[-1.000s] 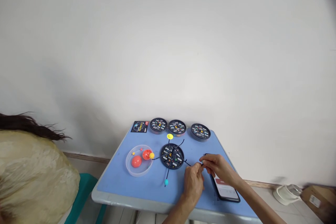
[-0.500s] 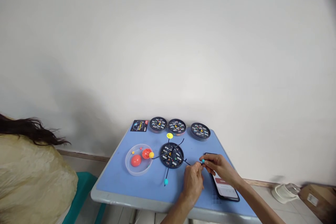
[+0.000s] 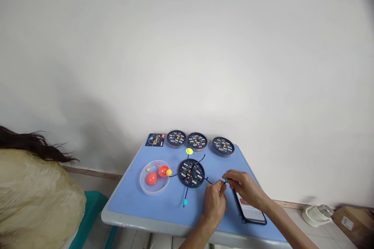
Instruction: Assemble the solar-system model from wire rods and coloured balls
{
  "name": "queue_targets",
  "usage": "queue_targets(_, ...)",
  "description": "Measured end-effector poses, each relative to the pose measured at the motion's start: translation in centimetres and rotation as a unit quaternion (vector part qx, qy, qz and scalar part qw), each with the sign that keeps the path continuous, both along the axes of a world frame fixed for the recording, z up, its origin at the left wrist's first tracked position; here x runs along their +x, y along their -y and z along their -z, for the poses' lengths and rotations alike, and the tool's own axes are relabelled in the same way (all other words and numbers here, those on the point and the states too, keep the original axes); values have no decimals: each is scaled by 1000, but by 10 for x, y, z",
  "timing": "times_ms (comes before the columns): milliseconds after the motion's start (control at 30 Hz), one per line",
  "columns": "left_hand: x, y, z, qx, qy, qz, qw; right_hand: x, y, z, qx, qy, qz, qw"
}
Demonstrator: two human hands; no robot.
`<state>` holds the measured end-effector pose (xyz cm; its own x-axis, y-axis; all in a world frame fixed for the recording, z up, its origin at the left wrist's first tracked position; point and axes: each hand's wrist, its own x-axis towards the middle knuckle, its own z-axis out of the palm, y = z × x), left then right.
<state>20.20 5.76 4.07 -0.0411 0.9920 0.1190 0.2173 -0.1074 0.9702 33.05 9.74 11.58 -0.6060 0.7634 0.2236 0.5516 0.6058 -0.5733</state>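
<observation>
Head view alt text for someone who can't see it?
The right hand pinches a teal ball on a black rod, left hand beside it, above a blue table with a black disc and a clear tray of red balls.

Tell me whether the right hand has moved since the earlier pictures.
Yes, slightly. The right hand has shifted farther over the phone: it now hides the phone's far edge, which showed earlier.

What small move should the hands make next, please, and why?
Probably the right hand should push the small teal ball fully onto the end of the black rod: its fingers pinch the ball there, and the left hand sits beside the rod.
</observation>
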Motion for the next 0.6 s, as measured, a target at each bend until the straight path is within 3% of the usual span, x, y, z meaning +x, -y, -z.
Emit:
queue_targets(233, -1, 1, -2, 5, 5, 3, 1000, 2, 0, 3, -22, 11, 10, 1000)
queue_targets(433, 0, -1, -1, 2, 17, -10, 1000, -3, 11, -6, 120, 147, -18, 982)
queue_targets(600, 1, 1, -2, 6, 27, -9, 1000, -4, 13, -7, 131, 211, -4, 969)
